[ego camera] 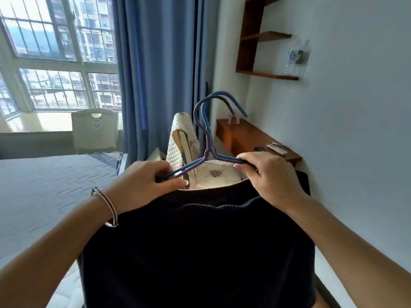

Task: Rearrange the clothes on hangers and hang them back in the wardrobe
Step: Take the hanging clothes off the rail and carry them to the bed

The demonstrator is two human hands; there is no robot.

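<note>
**Hangers gripped at both arms over a dark garment**

Head view: two wire hangers, one blue (pixel 240 110) and one purple (pixel 209 147), sit stacked together just above centre, with their hooks pointing toward 12 o'clock. The left hand (pixel 144 183), at 9 o'clock from the hangers' necks, has its fingers curled round the left arms of both. It wears a bracelet (pixel 109 206) on the wrist. The right hand (pixel 269 176), at 3 o'clock, pinches the right arms between thumb and bent fingers. A dark navy garment (pixel 200 241) hangs at 6 o'clock, its top edge directly under both hands. Whether the hanger arms are inside it cannot be told.

A bare mattress (pixel 44 185) lies at 9 o'clock, and blue curtains (pixel 155 63) hang at 12. A wooden wall shelf (pixel 253 41) is at 1 o'clock. A wooden ledge (pixel 249 134) at 3 o'clock carries a remote control (pixel 277 149).
</note>
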